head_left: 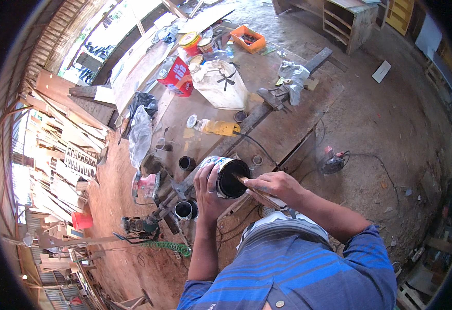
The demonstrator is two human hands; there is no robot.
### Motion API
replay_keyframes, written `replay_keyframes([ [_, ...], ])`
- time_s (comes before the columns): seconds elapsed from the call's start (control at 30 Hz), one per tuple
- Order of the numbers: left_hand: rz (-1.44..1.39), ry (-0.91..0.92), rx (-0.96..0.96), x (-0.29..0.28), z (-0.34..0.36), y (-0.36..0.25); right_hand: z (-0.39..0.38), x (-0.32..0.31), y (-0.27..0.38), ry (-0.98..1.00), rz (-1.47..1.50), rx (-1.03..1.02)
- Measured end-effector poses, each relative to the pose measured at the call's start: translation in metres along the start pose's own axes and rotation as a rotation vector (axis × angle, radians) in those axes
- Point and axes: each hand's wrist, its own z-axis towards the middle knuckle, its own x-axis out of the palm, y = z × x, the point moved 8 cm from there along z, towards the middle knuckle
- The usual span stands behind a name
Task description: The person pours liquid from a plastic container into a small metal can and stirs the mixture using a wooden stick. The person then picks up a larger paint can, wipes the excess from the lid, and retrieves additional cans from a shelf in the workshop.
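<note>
My left hand (208,192) is wrapped round the side of a paint can (216,161) with a pale label and a dark, black-looking inside. The can leans so its open mouth faces me. In my right hand (278,187) is a wooden stick (243,179), its far end inside the can mouth. Beside the can on the workbench (182,126) stand a small dark cup (186,163) and, nearer my left wrist, a black-stained open tin (183,210). A small clear cup (257,159) sits just beyond the can, to its right.
A yellow power tool (219,127) with a black cord lies on the bench. Behind it stand a white jerrycan (219,85), a red tin (177,77) and an orange box (247,39). A red-and-black power tool (333,161) rests on the floor; timber (63,181) is piled at left.
</note>
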Motion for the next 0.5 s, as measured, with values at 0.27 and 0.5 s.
replay_keyframes([
  [0.27, 0.004, 0.007, -0.004, 0.002, -0.001, 0.001, -0.009, 0.015, 0.009, -0.267, 0.318, 0.249],
  [0.5, 0.003, -0.005, 0.004, 0.001, 0.001, 0.003, -0.019, 0.023, -0.017, -0.334, 0.561, 0.539],
])
